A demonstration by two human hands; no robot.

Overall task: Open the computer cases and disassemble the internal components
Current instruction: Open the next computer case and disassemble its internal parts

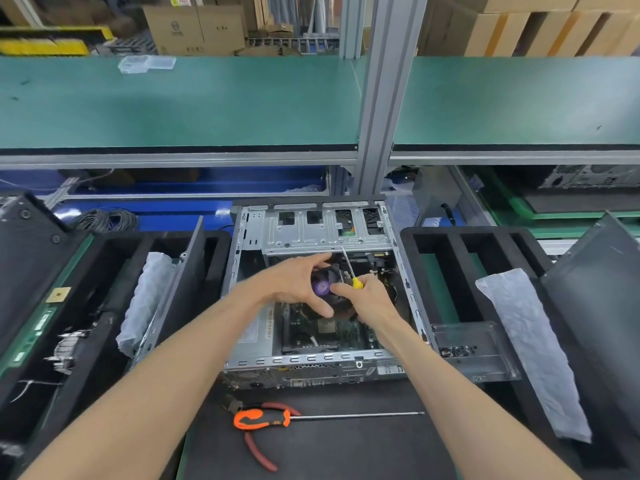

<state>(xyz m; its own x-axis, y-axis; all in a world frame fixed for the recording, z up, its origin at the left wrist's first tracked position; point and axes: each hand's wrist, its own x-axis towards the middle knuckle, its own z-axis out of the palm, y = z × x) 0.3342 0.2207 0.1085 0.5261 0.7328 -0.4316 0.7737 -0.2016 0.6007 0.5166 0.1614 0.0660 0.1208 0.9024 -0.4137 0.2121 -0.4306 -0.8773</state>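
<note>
Head view: both forearms outstretched over the open case (249, 237), left hand (298, 282) grip around the cooler fan (329, 282), right hand (367, 299) grip holding a yellow-handled screwdriver (351, 270).

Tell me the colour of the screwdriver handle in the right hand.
Yellow, seen in the head view: the screwdriver handle shows above the right hand.
</note>
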